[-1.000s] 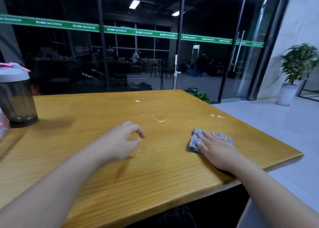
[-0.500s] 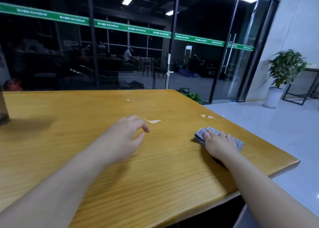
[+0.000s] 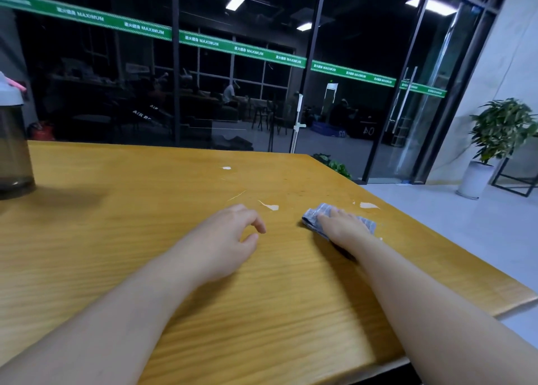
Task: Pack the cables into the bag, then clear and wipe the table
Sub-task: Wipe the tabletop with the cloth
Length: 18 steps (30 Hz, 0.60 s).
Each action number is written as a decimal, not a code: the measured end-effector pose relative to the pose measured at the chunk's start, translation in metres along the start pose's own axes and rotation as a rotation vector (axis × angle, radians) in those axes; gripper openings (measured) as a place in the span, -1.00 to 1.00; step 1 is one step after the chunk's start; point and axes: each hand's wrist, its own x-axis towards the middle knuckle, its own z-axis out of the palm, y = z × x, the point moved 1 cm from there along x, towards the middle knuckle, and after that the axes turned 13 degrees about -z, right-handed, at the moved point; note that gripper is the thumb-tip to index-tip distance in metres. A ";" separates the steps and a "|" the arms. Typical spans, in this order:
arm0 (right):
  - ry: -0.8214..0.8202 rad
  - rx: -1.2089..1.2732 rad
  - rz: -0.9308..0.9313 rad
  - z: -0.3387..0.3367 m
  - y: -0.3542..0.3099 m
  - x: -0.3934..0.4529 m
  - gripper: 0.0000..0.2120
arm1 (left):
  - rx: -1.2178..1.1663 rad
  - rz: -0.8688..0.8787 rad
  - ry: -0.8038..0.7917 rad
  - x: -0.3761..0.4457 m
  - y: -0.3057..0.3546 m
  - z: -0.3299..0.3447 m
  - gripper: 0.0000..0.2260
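Note:
A yellow wooden table (image 3: 145, 239) fills the lower view. My right hand (image 3: 345, 228) lies flat on a folded grey-blue cloth (image 3: 313, 217), pressing it onto the table toward the right side. The cloth shows at both sides of the fingers. My left hand (image 3: 224, 239) hovers just above the table's middle with loosely curled fingers and holds nothing. Pale chipped marks (image 3: 270, 206) on the wood lie between the two hands, and another such mark (image 3: 368, 205) lies beyond the cloth. No cables or bag are in view.
A dark translucent bottle (image 3: 13, 151) with a white and pink lid stands at the table's far left. The table's right edge (image 3: 436, 253) drops to a light tiled floor. A glass wall stands behind, and a potted plant (image 3: 500, 131) at the far right.
My right hand has slid the cloth away from me and toward the left, closer to the chipped marks. The left hand stayed near the table's middle. The view swung, bringing the bottle back in.

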 end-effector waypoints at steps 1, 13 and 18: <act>-0.016 -0.029 -0.020 0.003 -0.007 0.000 -0.41 | -0.002 0.002 0.006 0.000 0.000 0.000 -0.87; -0.089 -0.077 -0.099 0.012 -0.006 -0.020 -0.34 | -0.066 0.025 -0.019 -0.011 0.003 0.002 -0.84; -0.076 -0.078 0.026 0.000 0.042 -0.020 -0.34 | -0.072 0.047 -0.006 -0.012 0.005 0.003 -0.87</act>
